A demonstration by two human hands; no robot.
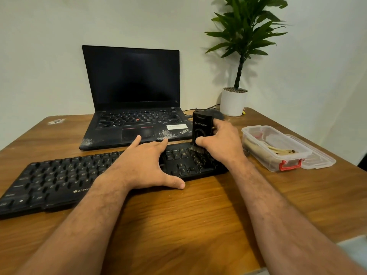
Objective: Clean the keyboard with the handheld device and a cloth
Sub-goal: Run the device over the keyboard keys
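Right hand (222, 142) around handheld device (202, 128)

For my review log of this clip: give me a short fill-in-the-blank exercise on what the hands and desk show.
1. The right hand grips the black ____, brush end on the keyboard.
2. The left hand rests ____ on the keyboard.
3. The laptop screen is ____.
4. The clear box has a ____ latch.

Missing words: device; flat; dark; red
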